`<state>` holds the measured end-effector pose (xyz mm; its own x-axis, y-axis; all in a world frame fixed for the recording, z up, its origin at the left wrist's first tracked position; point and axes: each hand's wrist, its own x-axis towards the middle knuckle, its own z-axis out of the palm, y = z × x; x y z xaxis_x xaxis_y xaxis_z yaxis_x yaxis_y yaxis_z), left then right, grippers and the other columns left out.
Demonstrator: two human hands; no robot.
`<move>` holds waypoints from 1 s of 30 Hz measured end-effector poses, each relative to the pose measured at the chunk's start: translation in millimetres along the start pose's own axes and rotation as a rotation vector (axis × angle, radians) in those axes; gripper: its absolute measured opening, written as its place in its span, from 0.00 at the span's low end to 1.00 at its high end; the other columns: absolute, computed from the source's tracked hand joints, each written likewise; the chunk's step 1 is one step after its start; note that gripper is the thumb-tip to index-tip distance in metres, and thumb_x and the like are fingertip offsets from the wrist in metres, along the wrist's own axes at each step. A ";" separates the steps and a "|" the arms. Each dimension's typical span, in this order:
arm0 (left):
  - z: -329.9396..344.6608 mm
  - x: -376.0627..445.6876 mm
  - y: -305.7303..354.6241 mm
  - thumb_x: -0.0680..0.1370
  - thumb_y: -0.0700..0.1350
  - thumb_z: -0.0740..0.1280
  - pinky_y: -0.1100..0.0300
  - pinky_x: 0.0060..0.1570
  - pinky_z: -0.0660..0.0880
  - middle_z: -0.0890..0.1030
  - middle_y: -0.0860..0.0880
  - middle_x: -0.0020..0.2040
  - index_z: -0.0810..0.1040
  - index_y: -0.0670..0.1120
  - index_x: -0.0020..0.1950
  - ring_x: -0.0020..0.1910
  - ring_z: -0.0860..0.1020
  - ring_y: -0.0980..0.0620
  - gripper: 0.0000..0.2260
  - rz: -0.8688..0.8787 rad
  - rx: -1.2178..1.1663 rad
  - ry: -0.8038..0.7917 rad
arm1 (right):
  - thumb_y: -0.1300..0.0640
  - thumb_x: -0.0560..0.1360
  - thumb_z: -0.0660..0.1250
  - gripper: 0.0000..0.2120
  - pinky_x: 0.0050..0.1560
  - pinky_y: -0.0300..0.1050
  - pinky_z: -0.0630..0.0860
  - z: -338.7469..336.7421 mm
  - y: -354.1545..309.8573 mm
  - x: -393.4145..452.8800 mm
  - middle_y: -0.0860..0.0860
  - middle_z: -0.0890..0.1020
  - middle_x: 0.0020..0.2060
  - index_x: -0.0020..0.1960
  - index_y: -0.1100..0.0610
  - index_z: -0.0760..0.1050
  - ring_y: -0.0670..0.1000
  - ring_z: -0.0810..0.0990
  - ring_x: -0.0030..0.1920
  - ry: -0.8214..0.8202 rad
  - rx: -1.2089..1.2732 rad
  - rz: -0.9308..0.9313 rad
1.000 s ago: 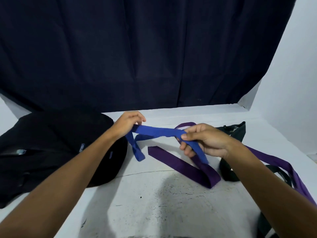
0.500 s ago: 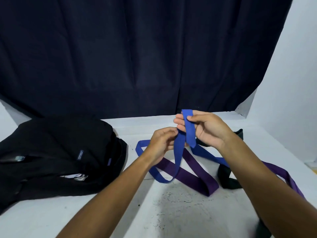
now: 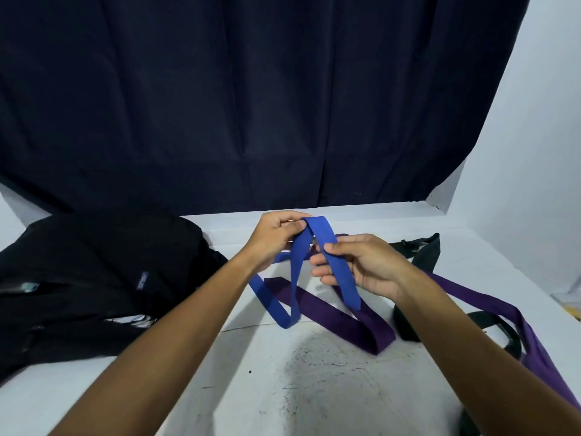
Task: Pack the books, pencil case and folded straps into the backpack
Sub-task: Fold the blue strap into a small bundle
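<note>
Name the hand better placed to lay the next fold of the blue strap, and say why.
Right hand, probably: it pinches the blue strap's free end, while the left hand pinches the fold at the top as an anchor.

matt woven cloth blue strap [image 3: 333, 259]; matt black fabric backpack [image 3: 94, 272]; scuffed white table [image 3: 314, 388].

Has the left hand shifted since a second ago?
Yes. The left hand, pinching the blue strap's top fold, has moved right, away from the black backpack and close to the right hand.
</note>
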<state>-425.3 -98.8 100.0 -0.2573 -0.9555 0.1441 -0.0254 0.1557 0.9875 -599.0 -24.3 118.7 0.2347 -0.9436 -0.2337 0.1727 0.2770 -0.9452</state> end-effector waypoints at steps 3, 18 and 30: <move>-4.9 1.8 0.1 0.81 0.35 0.61 0.59 0.41 0.79 0.85 0.47 0.41 0.82 0.44 0.52 0.39 0.83 0.52 0.10 -0.008 0.050 -0.039 | 0.69 0.77 0.63 0.09 0.46 0.50 0.83 -0.5 -0.8 -1.2 0.64 0.84 0.48 0.55 0.67 0.79 0.59 0.85 0.45 -0.048 0.014 -0.002; 34.3 -26.3 -22.0 0.75 0.38 0.61 0.50 0.51 0.79 0.80 0.38 0.52 0.75 0.38 0.62 0.48 0.79 0.42 0.16 -0.209 -0.538 -0.130 | 0.73 0.78 0.56 0.11 0.50 0.50 0.82 6.8 -1.2 18.6 0.64 0.83 0.49 0.55 0.71 0.75 0.60 0.85 0.49 0.168 0.351 -0.205; 38.9 -32.5 -23.1 0.72 0.25 0.70 0.56 0.48 0.81 0.85 0.40 0.45 0.62 0.51 0.74 0.43 0.85 0.43 0.37 -0.109 -0.339 0.004 | 0.60 0.76 0.68 0.08 0.31 0.43 0.81 2.9 -8.9 8.2 0.62 0.85 0.39 0.44 0.65 0.80 0.56 0.85 0.35 0.493 -0.176 -0.306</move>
<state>-453.9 -61.5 69.9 -0.2674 -0.9629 0.0360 0.2698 -0.0389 0.9621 -595.9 -34.0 125.8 -0.2784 -0.9603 0.0160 -0.0079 -0.0144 -0.9999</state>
